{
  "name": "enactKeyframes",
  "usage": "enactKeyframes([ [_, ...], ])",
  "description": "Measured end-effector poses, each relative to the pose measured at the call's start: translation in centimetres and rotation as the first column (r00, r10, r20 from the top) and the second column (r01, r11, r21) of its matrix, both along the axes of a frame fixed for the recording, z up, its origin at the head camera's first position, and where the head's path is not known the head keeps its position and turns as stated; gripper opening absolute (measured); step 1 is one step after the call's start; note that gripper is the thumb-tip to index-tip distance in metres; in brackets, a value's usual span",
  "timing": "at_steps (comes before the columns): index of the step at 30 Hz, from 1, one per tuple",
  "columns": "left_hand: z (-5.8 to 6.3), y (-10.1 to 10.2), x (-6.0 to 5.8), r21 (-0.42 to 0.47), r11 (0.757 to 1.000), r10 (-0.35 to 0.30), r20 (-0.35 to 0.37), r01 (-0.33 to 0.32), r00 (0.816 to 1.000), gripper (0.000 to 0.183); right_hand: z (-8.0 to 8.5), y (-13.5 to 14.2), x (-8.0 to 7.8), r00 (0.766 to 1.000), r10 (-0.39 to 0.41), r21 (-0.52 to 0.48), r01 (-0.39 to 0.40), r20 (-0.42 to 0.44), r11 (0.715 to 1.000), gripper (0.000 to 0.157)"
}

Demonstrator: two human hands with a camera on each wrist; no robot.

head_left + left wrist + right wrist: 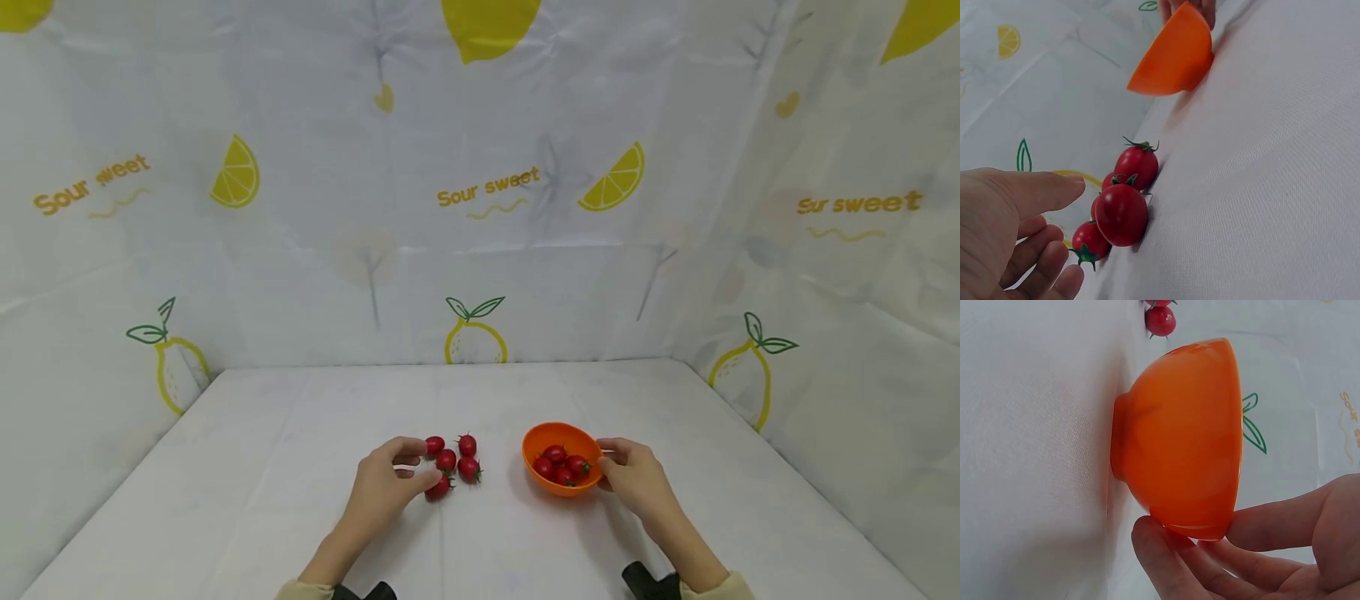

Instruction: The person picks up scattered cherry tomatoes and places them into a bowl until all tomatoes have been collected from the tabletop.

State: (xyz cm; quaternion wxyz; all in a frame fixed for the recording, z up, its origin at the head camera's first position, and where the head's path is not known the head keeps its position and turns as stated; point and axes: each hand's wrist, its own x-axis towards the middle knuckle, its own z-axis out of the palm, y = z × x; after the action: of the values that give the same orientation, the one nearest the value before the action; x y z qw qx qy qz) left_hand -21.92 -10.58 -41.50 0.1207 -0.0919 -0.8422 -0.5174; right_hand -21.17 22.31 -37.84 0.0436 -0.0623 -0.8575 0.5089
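Several red cherry tomatoes (446, 460) with green stems lie grouped on the white tabletop. At their left is my left hand (386, 483), thumb and fingers parted; in the left wrist view this hand (1019, 231) holds nothing, and a gap shows between it and the nearest tomato (1122, 215). To the right stands an orange bowl (551, 433) with several more cherry tomatoes (564, 475) inside. My right hand (637, 479) holds the bowl's right side. In the right wrist view, the thumb lies at the rim and fingers press the outer wall of the bowl (1185, 437).
A white cloth covers the table (315, 417). White sheets printed with lemons (476, 342) and lettering hang behind it and along both sides. Dark bands (651, 582) are on both wrists, by the light sleeves.
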Motion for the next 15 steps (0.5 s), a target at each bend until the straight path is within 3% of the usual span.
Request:
enactKeyframes([
  [15,-0.54,-0.62,0.15,0.006,1.000,0.025,0.068,-0.026,0.997,0.043,-0.23,-0.02,-0.28,1.000,-0.009,-0.030,0.009,0.007,1.000,0.033],
])
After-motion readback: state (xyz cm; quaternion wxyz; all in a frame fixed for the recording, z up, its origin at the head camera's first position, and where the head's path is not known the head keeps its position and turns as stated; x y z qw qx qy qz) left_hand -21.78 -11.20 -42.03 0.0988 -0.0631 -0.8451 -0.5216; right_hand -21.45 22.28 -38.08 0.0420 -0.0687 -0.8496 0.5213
